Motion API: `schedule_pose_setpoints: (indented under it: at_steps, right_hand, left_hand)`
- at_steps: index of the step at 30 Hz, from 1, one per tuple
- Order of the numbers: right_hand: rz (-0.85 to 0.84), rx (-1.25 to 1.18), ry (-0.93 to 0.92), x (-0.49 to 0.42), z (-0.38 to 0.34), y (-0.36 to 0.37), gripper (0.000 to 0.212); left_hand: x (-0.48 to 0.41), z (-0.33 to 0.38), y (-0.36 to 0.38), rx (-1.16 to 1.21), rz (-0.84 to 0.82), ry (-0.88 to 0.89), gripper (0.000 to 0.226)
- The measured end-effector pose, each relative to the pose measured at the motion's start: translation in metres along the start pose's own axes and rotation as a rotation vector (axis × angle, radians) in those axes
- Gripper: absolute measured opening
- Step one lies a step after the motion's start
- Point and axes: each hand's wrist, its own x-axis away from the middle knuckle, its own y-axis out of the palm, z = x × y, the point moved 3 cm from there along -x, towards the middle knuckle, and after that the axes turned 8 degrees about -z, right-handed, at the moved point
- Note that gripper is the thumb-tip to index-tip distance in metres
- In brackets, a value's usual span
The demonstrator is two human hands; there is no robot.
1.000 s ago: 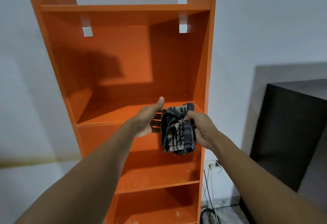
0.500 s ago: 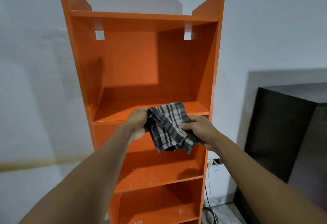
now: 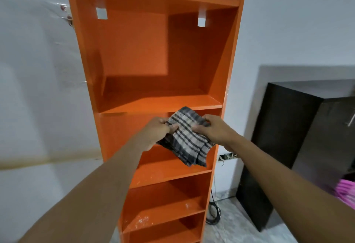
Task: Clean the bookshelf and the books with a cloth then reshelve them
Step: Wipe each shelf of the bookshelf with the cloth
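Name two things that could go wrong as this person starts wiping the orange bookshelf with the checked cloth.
Both the left hand and right hand pinch the checked cloth, so neither steadies the tall, narrow orange bookshelf; a hard wipe might rock it. Wiping above could drop more dust onto the lower shelves, where white specks lie.

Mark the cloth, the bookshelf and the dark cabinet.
cloth [image 3: 189, 137], head view, middle of the checked fabric.
bookshelf [image 3: 134, 54], head view, back panel of the top compartment.
dark cabinet [image 3: 278, 146], head view, its left side panel.
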Motion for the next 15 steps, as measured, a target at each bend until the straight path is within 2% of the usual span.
schedule_pose_setpoints:
  at_steps: [3,7,10,13,15]
  right_hand:
    - [-0.162,0.067,0.048,0.001,0.013,0.008,0.025]
    - [-0.24,0.259,0.156,-0.006,0.044,0.011,0.031]
    - [-0.309,0.267,0.187,-0.012,0.068,0.021,0.035]
    - [-0.316,0.207,0.221,-0.019,0.098,0.025,0.03]
    - [-0.307,0.261,0.27,-0.028,0.123,0.025,0.021]
  left_hand:
    - [-0.001,-0.016,0.005,-0.009,-0.013,0.047,0.013]
    - [-0.011,-0.043,0.017,-0.101,-0.088,0.011,0.022]
    - [-0.026,-0.062,0.03,-0.056,-0.084,-0.012,0.02]
    - [-0.042,-0.081,0.039,-0.066,-0.083,-0.049,0.013]
    - [-0.055,-0.096,0.043,-0.136,-0.078,-0.097,0.009]
